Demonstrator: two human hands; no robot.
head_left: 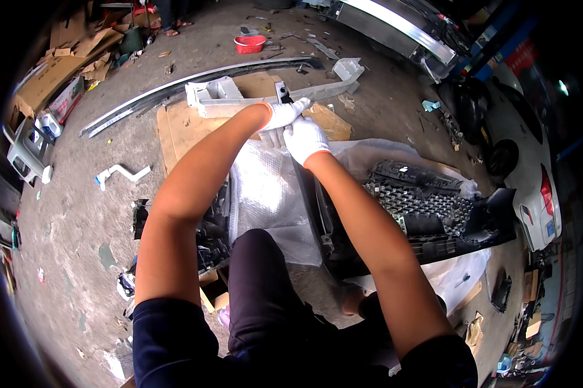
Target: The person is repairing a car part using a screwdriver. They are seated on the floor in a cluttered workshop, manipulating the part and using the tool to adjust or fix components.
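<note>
My left hand (282, 118) and my right hand (306, 138), both in white gloves with orange cuffs, meet ahead of me, arms stretched out. A long dark strip (309, 210) runs from under them back toward my legs. Its dark end (283, 92), with a pale edge, appears to stick out beyond my left hand. Both hands look closed around this strip; the gloves hide the exact grip. Clear bubble wrap (265, 184) lies along the strip's left side. To the right rests a black car grille (427, 204) with a patterned mesh.
Beyond my hands a pale grey bumper beam (230, 103) lies on cardboard (168, 139), behind it a long metal rail (155, 97). A red basket (249, 44) stands farther off. Left are a white bent pipe (123, 173) and plastic stool (27, 155). A white car (527, 161) stands right.
</note>
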